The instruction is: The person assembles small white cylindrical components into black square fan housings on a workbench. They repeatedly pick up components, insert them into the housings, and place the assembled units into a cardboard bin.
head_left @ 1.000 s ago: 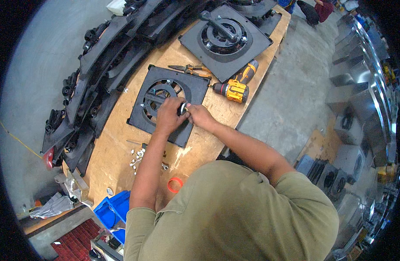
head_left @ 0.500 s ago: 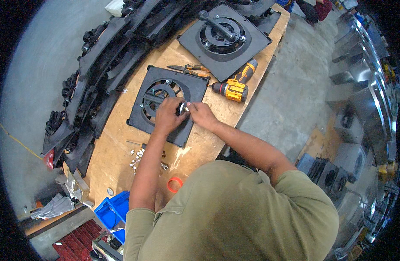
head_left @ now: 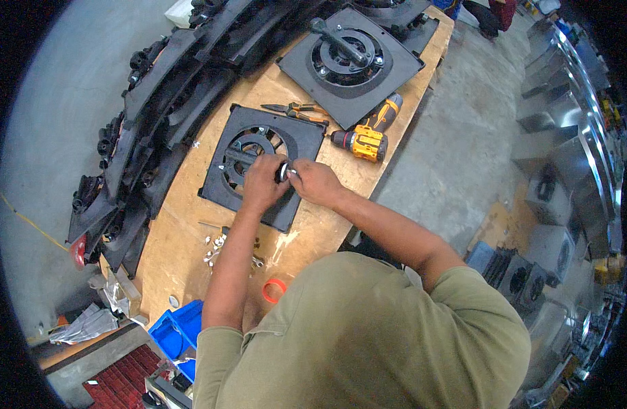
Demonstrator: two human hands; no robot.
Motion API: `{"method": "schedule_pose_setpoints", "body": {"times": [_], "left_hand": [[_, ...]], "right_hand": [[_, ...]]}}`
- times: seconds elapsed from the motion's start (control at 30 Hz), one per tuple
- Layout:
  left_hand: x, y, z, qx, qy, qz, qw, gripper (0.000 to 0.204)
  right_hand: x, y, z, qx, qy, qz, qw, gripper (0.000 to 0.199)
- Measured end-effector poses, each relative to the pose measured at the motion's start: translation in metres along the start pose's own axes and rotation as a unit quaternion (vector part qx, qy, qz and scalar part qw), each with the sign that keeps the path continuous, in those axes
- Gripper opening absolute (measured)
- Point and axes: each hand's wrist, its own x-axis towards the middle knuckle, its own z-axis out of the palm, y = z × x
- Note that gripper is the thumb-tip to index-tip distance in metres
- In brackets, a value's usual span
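Left hand [head_left: 262,183] and right hand [head_left: 312,183], centre of the frame: the two hands meet over a small dark round part [head_left: 283,171], fingers of both curled tight about it, so that little of the part shows between them. Whether the part is joined to what lies beneath cannot be told.

Black square plate [head_left: 259,167], directly under the hands: it lies flat on the wooden workbench [head_left: 191,225], with a round slotted opening at its middle. The left hand covers the lower right of that opening; the right hand rests over the plate's right edge.

Pliers [head_left: 296,110], just above the plate's upper right corner: orange handles, lying flat on the bench.

Cordless drill [head_left: 368,136], right of the pliers: yellow and black, on its side near the bench's right edge, chuck pointing left.

Second black square plate [head_left: 351,58], upper centre of the frame: larger in the view, carrying a ring and a dark bar handle across its middle.

Loose screws and small metal fittings [head_left: 218,249], below the first plate: scattered on the bare wood beside the left forearm.

Orange ring [head_left: 274,290], lower centre: lying on the bench close to the person's olive shirt.

Blue bins [head_left: 174,334], lower left: at the end of the bench.

Stacked black plates [head_left: 133,157], left and upper left: leaning in a row along the bench's far side.
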Motion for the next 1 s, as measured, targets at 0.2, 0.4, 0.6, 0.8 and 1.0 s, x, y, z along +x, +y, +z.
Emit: {"method": "schedule_pose_setpoints", "body": {"times": [0.2,0.4,0.6,0.8,1.0], "left_hand": [[0.001,0.003,-0.003,-0.006,-0.004,-0.007,1.000,0.049],[0.001,0.009,-0.006,-0.017,0.005,-0.007,1.000,0.044],[0.002,0.006,-0.005,-0.014,0.012,0.010,1.000,0.044],[0.001,0.004,-0.001,-0.006,0.011,0.004,1.000,0.045],[0.002,0.005,-0.004,0.001,0.018,0.018,1.000,0.044]], "right_hand": [[0.005,0.004,0.004,0.279,-0.085,0.214,0.932,0.038],[-0.001,0.002,0.006,0.164,-0.037,0.071,0.983,0.042],[-0.004,0.004,0.010,0.124,-0.016,0.104,0.987,0.041],[0.000,0.002,0.005,0.041,-0.029,0.042,0.998,0.036],[-0.003,0.000,-0.006,-0.079,-0.024,-0.021,0.996,0.037]]}}
